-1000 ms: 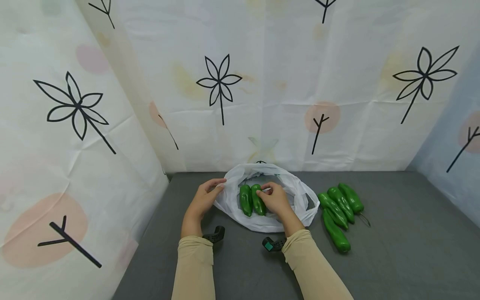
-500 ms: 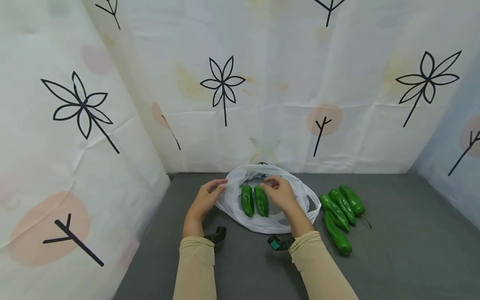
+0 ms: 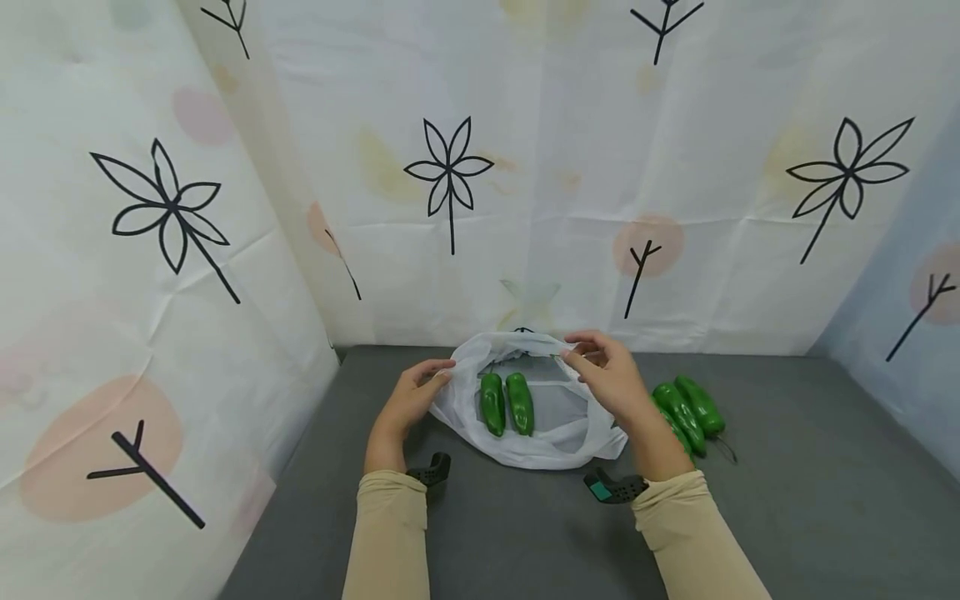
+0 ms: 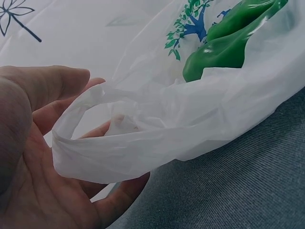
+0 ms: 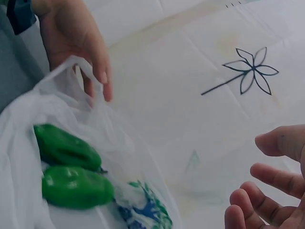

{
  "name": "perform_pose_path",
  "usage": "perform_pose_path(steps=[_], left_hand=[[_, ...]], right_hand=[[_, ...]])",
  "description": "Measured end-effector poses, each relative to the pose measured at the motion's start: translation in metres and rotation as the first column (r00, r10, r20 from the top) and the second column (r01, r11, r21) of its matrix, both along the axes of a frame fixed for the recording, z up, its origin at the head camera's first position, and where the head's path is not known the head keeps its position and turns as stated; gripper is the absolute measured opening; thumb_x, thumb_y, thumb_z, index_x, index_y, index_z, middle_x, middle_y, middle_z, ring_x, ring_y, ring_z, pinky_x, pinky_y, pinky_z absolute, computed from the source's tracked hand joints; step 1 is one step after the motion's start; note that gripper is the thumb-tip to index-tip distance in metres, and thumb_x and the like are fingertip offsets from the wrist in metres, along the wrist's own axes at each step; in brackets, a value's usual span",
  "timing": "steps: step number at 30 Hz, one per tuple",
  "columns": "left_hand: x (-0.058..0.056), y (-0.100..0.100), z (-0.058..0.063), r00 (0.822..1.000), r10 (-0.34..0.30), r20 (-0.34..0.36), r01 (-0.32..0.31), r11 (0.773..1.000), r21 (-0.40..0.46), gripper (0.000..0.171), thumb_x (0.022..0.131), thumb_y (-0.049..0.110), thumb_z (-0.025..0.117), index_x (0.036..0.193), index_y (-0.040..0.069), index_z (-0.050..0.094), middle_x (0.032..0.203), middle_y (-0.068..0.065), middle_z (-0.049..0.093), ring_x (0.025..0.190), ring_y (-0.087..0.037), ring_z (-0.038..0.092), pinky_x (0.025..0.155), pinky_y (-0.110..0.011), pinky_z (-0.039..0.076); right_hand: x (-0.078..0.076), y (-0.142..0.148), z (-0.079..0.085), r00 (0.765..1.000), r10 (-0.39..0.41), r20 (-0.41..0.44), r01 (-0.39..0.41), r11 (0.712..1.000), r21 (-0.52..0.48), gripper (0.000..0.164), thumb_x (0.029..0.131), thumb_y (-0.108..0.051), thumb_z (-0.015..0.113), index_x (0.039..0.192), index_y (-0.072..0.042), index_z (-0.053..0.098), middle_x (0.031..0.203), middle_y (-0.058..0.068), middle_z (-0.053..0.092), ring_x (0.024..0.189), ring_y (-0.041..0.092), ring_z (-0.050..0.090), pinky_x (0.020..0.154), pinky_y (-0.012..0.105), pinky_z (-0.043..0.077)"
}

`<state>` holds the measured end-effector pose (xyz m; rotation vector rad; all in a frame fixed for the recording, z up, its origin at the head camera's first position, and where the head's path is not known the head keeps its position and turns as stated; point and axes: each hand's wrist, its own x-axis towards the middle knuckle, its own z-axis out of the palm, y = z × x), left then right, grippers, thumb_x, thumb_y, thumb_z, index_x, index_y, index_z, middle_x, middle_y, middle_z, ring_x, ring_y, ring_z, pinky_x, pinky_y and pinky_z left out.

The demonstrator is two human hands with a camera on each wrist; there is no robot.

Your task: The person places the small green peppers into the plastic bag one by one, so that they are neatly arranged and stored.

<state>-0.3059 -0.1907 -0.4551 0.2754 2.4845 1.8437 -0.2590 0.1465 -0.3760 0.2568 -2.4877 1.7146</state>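
Observation:
A white plastic bag (image 3: 517, 454) lies with its mouth spread wide, two green peppers (image 3: 492, 404) side by side inside it. At the bag's left edge is my left hand (image 3: 405, 404); in the left wrist view some of its fingers pass behind and through the bag's handle loop (image 4: 109, 162), and the thumb stands off the plastic. My right hand (image 3: 611, 379) hovers over the bag's right side with fingers loosely bent. Nothing shows between the fingers of the right hand (image 5: 276, 186) in the right wrist view.
More green peppers (image 3: 701, 404) lie in a group right of the bag, partly hidden behind my right forearm. They rest on a grey tabletop (image 3: 825, 467). A white patterned cloth (image 3: 525, 167) hangs behind the table, with similar cloth at both sides.
My right hand has come away from the right-hand pepper in the bag and moved right to above the bag's right rim. Both peppers inside and my left hand stay put.

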Motion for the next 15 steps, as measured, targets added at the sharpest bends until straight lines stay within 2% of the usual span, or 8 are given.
perform_pose_path(steps=[3,7,15], left_hand=[[0.001,-0.001,0.0,1.0,0.0,-0.007,0.0,1.0,-0.003,0.038,0.11,0.027,0.061,0.146,0.015,0.065,0.157,-0.013,0.053,0.151,-0.036,0.044,0.121,-0.06,0.04],[0.001,-0.001,-0.001,1.0,0.004,-0.014,-0.004,1.0,-0.004,0.038,0.11,0.027,0.061,0.146,0.015,0.065,0.157,-0.013,0.053,0.151,-0.036,0.045,0.121,-0.06,0.04],[0.0,-0.001,-0.003,1.0,-0.007,-0.024,0.007,1.0,-0.011,0.039,0.111,0.028,0.06,0.146,0.015,0.065,0.158,-0.013,0.052,0.151,-0.037,0.045,0.12,-0.06,0.041]], right_hand=[[0.004,0.017,0.003,1.0,0.002,-0.009,-0.002,1.0,0.013,0.044,0.108,-0.032,0.066,0.145,-0.009,0.06,0.124,0.011,0.059,0.111,0.02,0.063,0.093,0.037,0.057],[0.008,0.039,0.003,1.0,0.001,-0.011,-0.001,0.999,0.049,0.048,0.108,-0.035,0.065,0.147,-0.008,0.058,0.127,0.012,0.058,0.114,0.019,0.063,0.093,0.032,0.058],[0.017,0.079,-0.001,0.998,-0.017,-0.053,0.023,0.993,0.119,0.052,0.109,-0.035,0.062,0.152,-0.006,0.053,0.137,0.014,0.055,0.107,-0.001,0.061,0.089,0.019,0.057]])
